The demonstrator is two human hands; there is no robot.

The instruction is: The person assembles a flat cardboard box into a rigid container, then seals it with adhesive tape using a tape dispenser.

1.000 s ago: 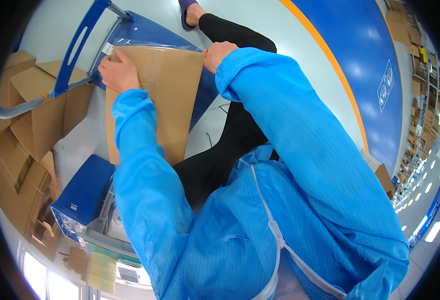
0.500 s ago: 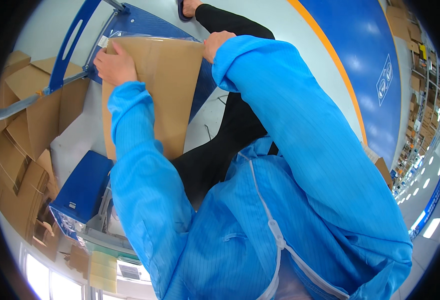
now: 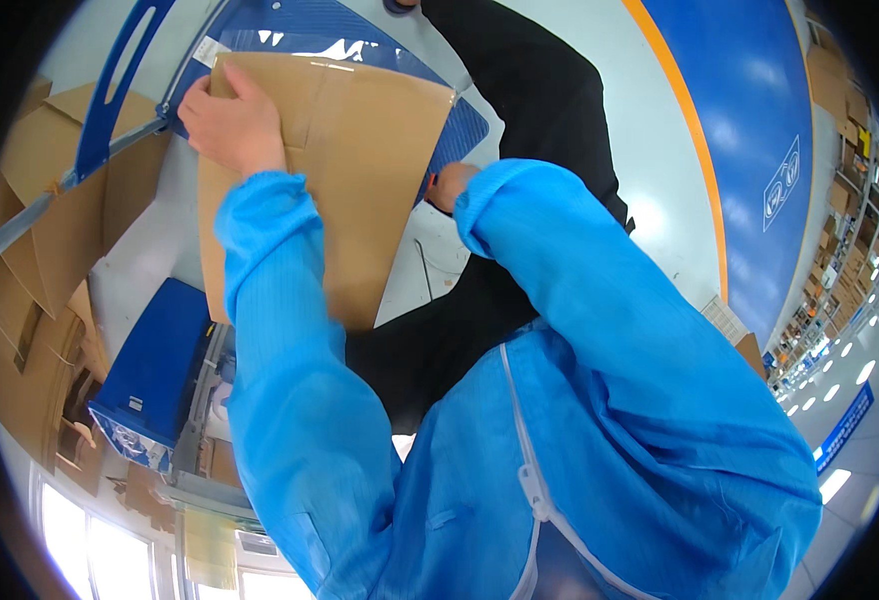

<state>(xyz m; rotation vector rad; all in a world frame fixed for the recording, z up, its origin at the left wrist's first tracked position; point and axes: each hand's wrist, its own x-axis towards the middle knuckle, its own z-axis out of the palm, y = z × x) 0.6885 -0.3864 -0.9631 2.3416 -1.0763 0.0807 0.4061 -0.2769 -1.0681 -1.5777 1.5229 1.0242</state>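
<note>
A brown cardboard box [image 3: 360, 150] stands in front of me on a blue platform trolley [image 3: 340, 22], with glossy clear film or tape along its far edge. My left hand [image 3: 235, 125] grips the box at its far left edge, thumb on top and fingers over the side. Close by the box's right side is my right hand [image 3: 450, 187], its fingers closed. Something small and dark with a red spot shows at those fingers; its kind I cannot make out. Both my arms wear loose blue sleeves.
Flattened cardboard sheets [image 3: 70, 220] lean at the left beside the trolley's blue upright [image 3: 105, 120]. Nearer me stands a blue-lidded bin [image 3: 155, 360]. My black-trousered leg [image 3: 550, 110] runs along the right, with an orange floor line [image 3: 695, 150] beyond it.
My right hand has left the box's far right corner and come nearer to me along its right side. The left hand keeps its hold on the box.
</note>
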